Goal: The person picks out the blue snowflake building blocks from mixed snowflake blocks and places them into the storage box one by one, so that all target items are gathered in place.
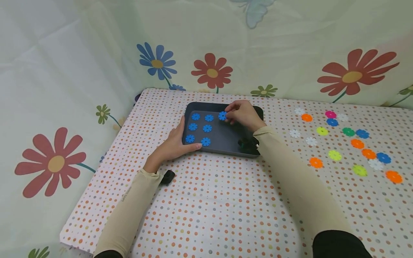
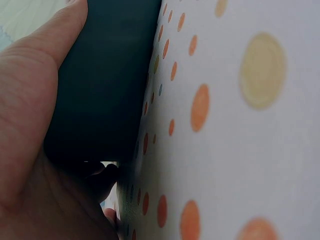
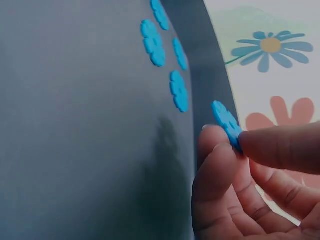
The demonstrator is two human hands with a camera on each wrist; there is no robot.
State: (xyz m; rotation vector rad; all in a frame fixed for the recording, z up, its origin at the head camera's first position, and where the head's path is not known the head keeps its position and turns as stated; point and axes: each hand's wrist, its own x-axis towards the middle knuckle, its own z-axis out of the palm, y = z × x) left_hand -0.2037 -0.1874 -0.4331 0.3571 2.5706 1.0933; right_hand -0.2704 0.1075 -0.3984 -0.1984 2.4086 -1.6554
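Note:
A dark grey baking tray (image 1: pixel 226 141) lies on the table. My left hand (image 1: pixel 172 143) holds its near left corner, thumb along the front side and fingers along the left side; in the left wrist view the thumb (image 2: pixel 47 40) lies against the dark tray wall (image 2: pixel 102 85). Over the back of the tray, my right hand (image 1: pixel 243 114) pinches a blue snowflake disc (image 3: pixel 227 125) between thumb and fingertips, tilted and apart from the tray floor. Several blue discs (image 1: pixel 207 128) lie flat in two columns in the tray's left part.
To the right, loose discs are scattered on the dotted tablecloth (image 1: pixel 226 215): orange (image 1: pixel 316 162), white (image 1: pixel 311 141), yellow (image 1: pixel 335 155), blue (image 1: pixel 384 158), a green one (image 1: pixel 348 132) and a pink one (image 1: pixel 330 114). A flower-printed curtain (image 1: pixel 274 53) hangs behind the table.

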